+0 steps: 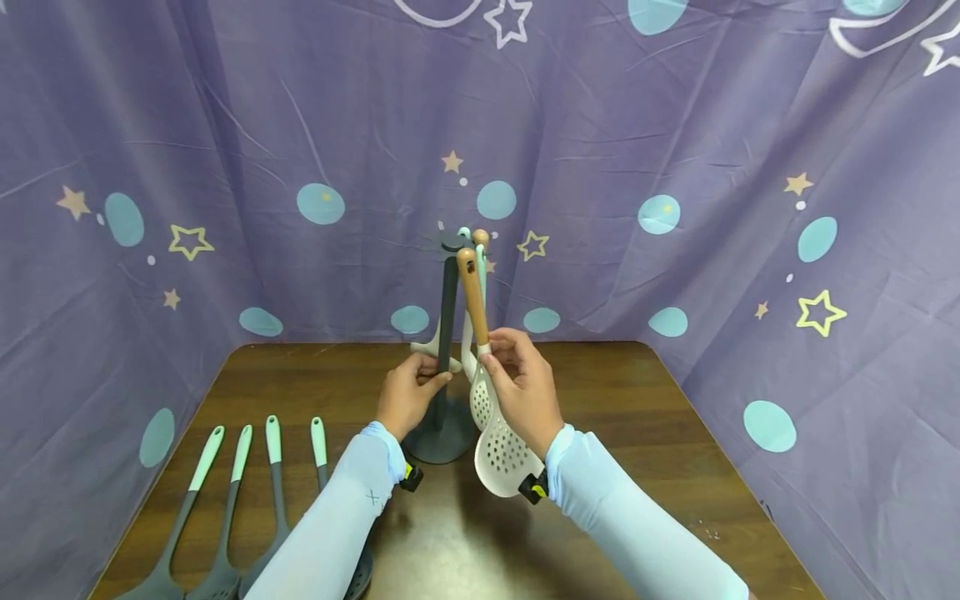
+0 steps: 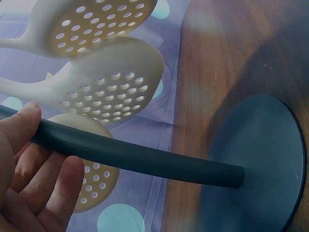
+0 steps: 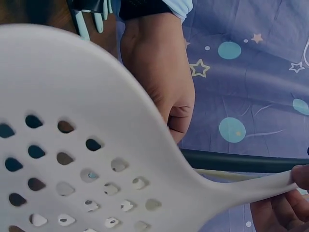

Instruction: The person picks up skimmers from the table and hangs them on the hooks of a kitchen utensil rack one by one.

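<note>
white perforated skimmer (image 1: pixel 476 310), with a wooden handle, is in the right hand (image 1: pixel 527 390), whose thumb and fingers pinch it at the neck, just where the wood ends. the handle rises above that hand, leaning slightly left, and the broad holed head hangs below it, over the counter (image 1: pixel 622 492) and clear of it. the left hand (image 1: pixel 411 395) grips the dark post of the utensil stand (image 1: pixel 447 312), thumb on one side and curled fingers on the other; the stand's round base (image 1: pixel 437 448) sits on the counter below that hand. just left of the right hand, behind the skimmer, is a smaller pale perforated spoon (image 1: pixel 481 398). whether the skimmer's handle touches the top of the stand, i cannot tell. left of the left hand, four grey utensils with mint handles (image 1: pixel 273 439) lie side by side, partly hidden by the left sleeve (image 1: pixel 337 508). beyond both hands hangs a purple curtain (image 1: pixel 585 125).
</note>
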Demonstrator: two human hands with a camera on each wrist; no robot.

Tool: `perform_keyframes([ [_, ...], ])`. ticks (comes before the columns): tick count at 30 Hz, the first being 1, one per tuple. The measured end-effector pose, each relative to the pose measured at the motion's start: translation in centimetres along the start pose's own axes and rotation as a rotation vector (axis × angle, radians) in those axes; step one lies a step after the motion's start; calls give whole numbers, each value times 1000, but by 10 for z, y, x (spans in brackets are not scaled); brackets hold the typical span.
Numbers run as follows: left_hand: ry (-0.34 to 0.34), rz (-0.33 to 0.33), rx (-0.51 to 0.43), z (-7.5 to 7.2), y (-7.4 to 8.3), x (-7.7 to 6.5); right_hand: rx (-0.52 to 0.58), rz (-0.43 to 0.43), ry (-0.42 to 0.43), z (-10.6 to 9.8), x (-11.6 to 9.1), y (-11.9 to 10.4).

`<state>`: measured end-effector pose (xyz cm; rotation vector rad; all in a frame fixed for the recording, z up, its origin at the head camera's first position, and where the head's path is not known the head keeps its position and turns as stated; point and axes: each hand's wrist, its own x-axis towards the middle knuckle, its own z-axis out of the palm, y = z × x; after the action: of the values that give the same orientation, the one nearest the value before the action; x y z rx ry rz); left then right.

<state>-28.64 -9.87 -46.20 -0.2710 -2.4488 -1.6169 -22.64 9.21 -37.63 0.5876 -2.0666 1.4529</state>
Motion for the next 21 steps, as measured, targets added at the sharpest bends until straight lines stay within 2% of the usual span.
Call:
perform_keyframes([
  [12,17,19,12,1,-1,2,-16,40,23,17,8,11],
  [21,17,20,21,0,-2,3,69,91,-3,35,9,20],
])
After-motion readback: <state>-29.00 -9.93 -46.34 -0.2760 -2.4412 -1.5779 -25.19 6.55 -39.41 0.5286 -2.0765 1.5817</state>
